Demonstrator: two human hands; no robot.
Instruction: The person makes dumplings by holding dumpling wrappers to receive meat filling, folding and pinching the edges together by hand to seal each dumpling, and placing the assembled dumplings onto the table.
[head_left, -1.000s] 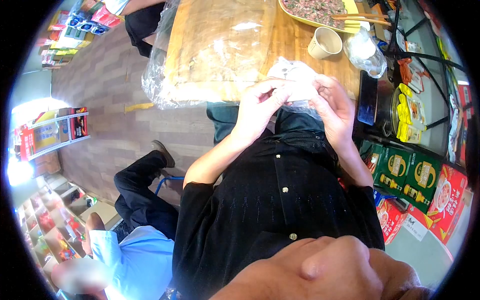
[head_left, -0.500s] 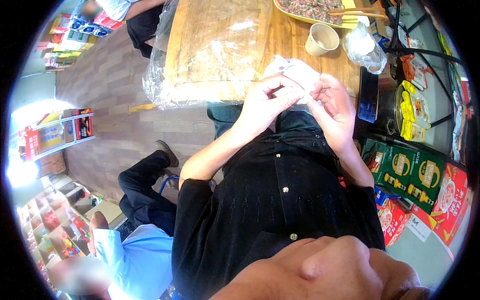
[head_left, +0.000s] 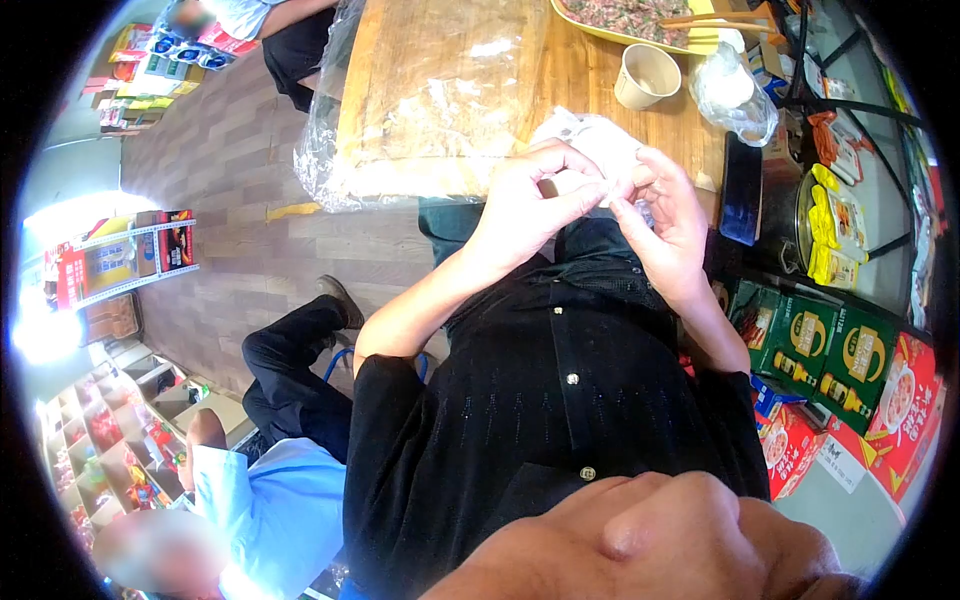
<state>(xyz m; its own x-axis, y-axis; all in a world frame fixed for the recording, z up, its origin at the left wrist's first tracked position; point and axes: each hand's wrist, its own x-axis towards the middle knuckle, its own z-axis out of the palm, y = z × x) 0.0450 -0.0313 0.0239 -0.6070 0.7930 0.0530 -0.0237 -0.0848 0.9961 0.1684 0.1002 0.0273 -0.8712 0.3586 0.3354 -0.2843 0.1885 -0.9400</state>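
At the near edge of the wooden table (head_left: 575, 90), my left hand (head_left: 545, 200) pinches the edge of a thin white piece (head_left: 612, 150), which looks like a wrapper. My right hand (head_left: 665, 220) meets it from the other side, thumb and fingertips closed on the same piece. The fingertips of both hands almost touch. Under and behind the white piece lies clear plastic (head_left: 560, 125). A paper cup (head_left: 647, 77) stands just beyond my hands, and past it is a yellow tray (head_left: 703, 42) of minced filling with chopsticks (head_left: 735, 20) across its rim.
Clear plastic sheeting (head_left: 325, 160) covers the table's left part. A knotted plastic bag (head_left: 730, 90) and a black phone (head_left: 741, 190) lie at the right. Shelves with packets (head_left: 835, 225) and green boxes (head_left: 810, 345) stand beyond. One person (head_left: 290, 510) sits lower left, another (head_left: 290, 50) upper left.
Both hands have drawn closer together at the white piece, which is now bunched between the fingertips and shows less flat surface. The view has shifted slightly.
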